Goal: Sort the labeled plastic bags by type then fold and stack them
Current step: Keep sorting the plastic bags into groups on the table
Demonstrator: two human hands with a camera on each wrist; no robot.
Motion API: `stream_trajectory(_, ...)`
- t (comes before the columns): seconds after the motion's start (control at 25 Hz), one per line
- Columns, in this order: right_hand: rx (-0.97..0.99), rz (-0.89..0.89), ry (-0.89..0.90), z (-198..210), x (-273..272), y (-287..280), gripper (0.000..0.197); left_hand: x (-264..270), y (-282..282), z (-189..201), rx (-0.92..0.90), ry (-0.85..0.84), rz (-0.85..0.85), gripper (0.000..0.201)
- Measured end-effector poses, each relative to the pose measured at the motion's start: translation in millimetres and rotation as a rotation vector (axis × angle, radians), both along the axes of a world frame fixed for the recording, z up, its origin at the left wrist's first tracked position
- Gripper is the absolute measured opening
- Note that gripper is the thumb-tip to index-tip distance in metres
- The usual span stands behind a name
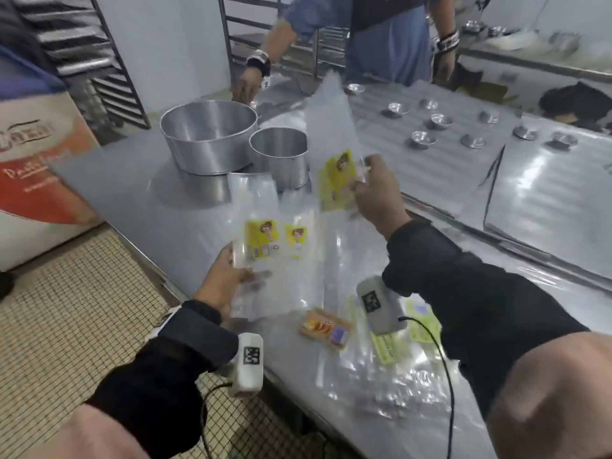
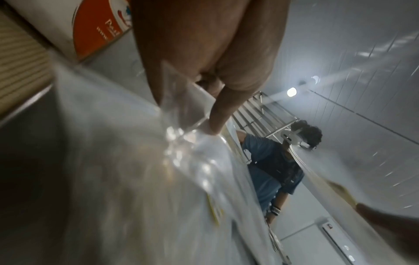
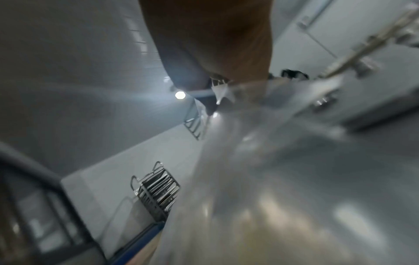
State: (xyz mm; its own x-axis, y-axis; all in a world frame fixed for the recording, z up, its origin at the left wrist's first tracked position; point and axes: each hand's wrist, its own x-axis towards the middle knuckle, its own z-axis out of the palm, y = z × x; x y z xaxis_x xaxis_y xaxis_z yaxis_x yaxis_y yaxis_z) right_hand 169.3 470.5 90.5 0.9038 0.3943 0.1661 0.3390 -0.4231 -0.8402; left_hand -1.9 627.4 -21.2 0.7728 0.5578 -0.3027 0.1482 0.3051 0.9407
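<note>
A: Why is one bag up in the air while the rest lie flat?

B: My guess is sorting. The right hand (image 1: 374, 190) lifts a clear bag with a yellow label (image 1: 334, 180) above the desk (image 1: 139, 200), most likely to read the label and match it to a type. The bag stands nearly upright, its clear upper part rising in front of the small metal pot (image 1: 281, 154).

A: And the grip?

B: The fingers (image 1: 372, 160) are curled in a pinch on the bag's edge beside the label. The right wrist view is too blurred to add more.

A: The other hand?

B: The left hand (image 1: 225, 279) holds a sheaf of yellow-labelled bags (image 1: 265, 256) at the near-left edge of the desk. In the left wrist view the thumb and fingers (image 2: 217, 114) are closed on the plastic, so it is gripping, not resting flat. That looks like the growing pile for this type.

A: What is not yet sorted?

B: An orange-labelled bag (image 1: 326, 327) and green-labelled bags (image 1: 384, 349) lie loose on the desk near the person, under the right forearm. Nothing looks folded yet.

A: Anything else nearby?

B: A large metal pot (image 1: 208, 140) sits beside the small one, and another person (image 1: 381, 38) stands across the desk.
</note>
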Motion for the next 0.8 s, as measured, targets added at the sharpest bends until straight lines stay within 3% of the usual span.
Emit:
stream_trajectory(0.12, 0.430, 0.051, 0.475, -42.8, -2.6, 27.6, 0.023, -1.7, 38.8, 5.5, 0.034, -0.011, -0.025, 0.052)
stream_trajectory(0.2, 0.393, 0.018, 0.623, -79.9, -8.3, 44.4, 0.031, 3.9, 63.4, -6.7, 0.112, 0.074, -0.057, 0.054)
stream_trajectory(0.36, -0.011, -0.066, 0.569, -125.9, -18.3, 57.8, 0.059, 22.4, 87.3, -40.5, 0.387, 0.312, -0.133, 0.078)
stream_trajectory(0.48, -0.108, -0.042, 0.502, -124.2, -16.3, 58.9, 0.059, 32.2, 87.5, -42.5, 0.561, 0.469, -0.125, 0.051)
stream_trajectory(0.64, -0.232, 0.041, 0.451, -106.3, -12.1, 50.6, 0.059, 34.3, 78.8, -36.1, 0.823, 0.740, -0.158, 0.057)
stream_trajectory(0.72, -0.272, 0.071, 0.411, -99.8, -10.3, 36.6, 0.059, 28.3, 63.1, -27.0, 0.940, 0.776, -0.085, 0.069)
stream_trajectory(0.8, -0.307, 0.093, 0.382, -94.0, -10.0, 18.0, 0.056, 22.8, 44.0, -16.2, 1.057, 0.647, -0.005, 0.073)
